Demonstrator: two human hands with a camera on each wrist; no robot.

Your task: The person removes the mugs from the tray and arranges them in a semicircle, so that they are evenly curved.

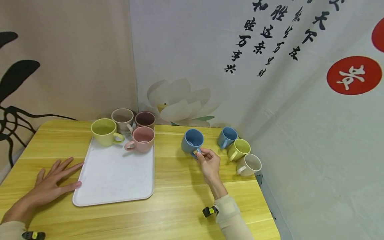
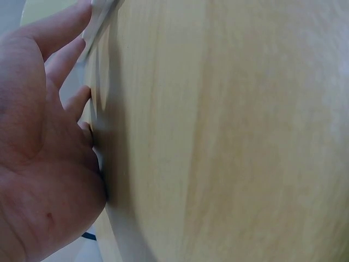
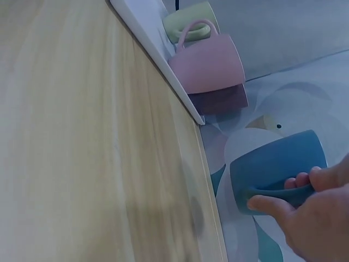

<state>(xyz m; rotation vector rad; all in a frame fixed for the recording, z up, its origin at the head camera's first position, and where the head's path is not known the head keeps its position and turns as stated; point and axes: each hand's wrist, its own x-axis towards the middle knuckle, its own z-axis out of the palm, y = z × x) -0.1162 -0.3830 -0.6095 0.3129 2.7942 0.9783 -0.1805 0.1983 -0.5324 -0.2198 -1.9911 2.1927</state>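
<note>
Gripping a blue mug (image 1: 192,143) by its handle with the right hand (image 1: 210,165), at the centre of the head view. Resting the left hand (image 1: 49,188) at lower left, fingers spread and holding nothing, against the left edge of a white tray (image 1: 114,181). Seems about halfway along: can count a green mug (image 1: 103,132), beige mug (image 1: 123,124), dark mug (image 1: 145,119) and pink mug (image 1: 144,142) grouped at the tray's upper end. Apparently leaves, besides the held one, a second blue mug (image 1: 227,136), a second green mug (image 1: 238,150) and a cream mug (image 1: 249,166) at right. Points the held mouth upward, handle toward lower right, long axis nearly upright.

In the left wrist view, stretches extended fingers toward the tray's edge at upper left, grasping nothing.

In the right wrist view, pinches the handle tightly between thumb and fingers at lower right, above the table (image 3: 71,147). Runs the long axis from base at left to mouth at right, slanting slightly up the frame.
</note>
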